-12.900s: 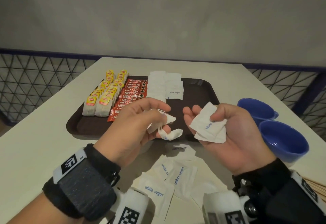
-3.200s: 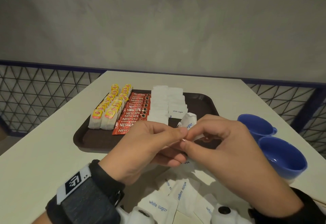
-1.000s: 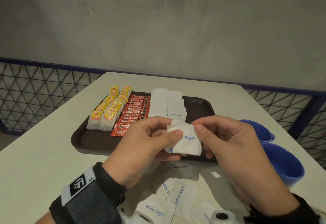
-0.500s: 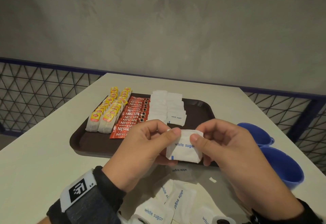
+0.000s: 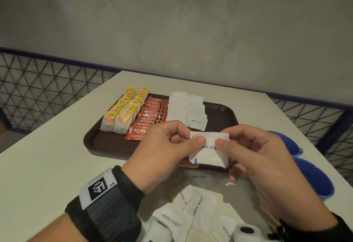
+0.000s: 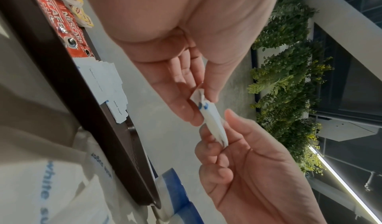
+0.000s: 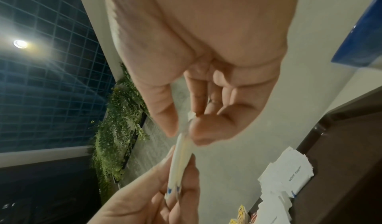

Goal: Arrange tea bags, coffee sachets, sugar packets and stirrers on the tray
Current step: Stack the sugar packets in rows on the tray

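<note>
both hands (image 5: 207, 152) pinching 1 sugar packet (image 5: 209, 155) mid-frame over the tray (image 5: 107, 144), tug too hard and it'll rip, sugar everywhere

Light was dim and even; a ceiling lamp (image 7: 20, 44) flared in the right wrist view, whose edges bent and blurred.

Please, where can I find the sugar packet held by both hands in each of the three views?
Head: sugar packet at centre, flat-on, pinched between left hand and right hand.
Left wrist: packet edge-on, just right of centre.
Right wrist: packet edge-on, below centre.
Shared landmark: the tray with its "white sugar" row.
</note>
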Demonstrator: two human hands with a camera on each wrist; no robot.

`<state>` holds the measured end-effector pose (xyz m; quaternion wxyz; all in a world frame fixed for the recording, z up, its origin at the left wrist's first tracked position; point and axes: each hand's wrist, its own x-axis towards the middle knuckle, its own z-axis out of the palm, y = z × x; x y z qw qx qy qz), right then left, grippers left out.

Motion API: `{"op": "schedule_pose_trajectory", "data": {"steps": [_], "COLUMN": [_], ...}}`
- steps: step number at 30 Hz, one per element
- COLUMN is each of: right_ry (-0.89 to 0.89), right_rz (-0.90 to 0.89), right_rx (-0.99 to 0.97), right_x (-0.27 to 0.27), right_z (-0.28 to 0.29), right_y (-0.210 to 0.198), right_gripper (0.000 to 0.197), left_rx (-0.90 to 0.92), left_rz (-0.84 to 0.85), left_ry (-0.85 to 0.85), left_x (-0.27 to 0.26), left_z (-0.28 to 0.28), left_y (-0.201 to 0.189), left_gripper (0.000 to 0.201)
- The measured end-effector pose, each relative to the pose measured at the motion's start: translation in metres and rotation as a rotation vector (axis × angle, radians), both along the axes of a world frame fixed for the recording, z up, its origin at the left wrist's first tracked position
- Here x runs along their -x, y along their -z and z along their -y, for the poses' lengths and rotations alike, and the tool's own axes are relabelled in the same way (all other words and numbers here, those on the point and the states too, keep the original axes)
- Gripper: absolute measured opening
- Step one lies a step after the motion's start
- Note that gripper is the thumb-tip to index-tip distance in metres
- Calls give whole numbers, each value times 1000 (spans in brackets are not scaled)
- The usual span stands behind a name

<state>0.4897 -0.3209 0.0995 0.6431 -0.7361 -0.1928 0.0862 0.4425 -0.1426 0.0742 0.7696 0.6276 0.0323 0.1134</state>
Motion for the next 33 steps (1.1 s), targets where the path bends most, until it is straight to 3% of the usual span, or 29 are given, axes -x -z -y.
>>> {"op": "schedule_pose_trajectory", "data": {"steps": [5,11,14,19,26,33], "right_ry": [-31,32,-17,1,39,-41], "right_rz": [-72,112,-52,-219,-172,-33], "right_rx": [100,410,584,642,738,971], "right_x": [4,-43,-90,-139,-161,-159], "right_z": [-1,-22,-42,-62,-80,-95], "right_y": [-9,-38,-30,-2,14,9], "right_gripper": [15,6,14,12,23,39], "left_rx": [-8,119,158,217,223,213], "left_rz": [-10,-29,-28,13,27,23], "left_ry": [-39,-246,-268,-271,-260,-243], "left_x": [0,-9,-9,-10,-11,-12], "left_z": [-3,-30,-37,-44,-49,-49], "left_y": [0,-6,-7,-13,-12,-10], "left_gripper": [15,11,10,10,11,10]}}
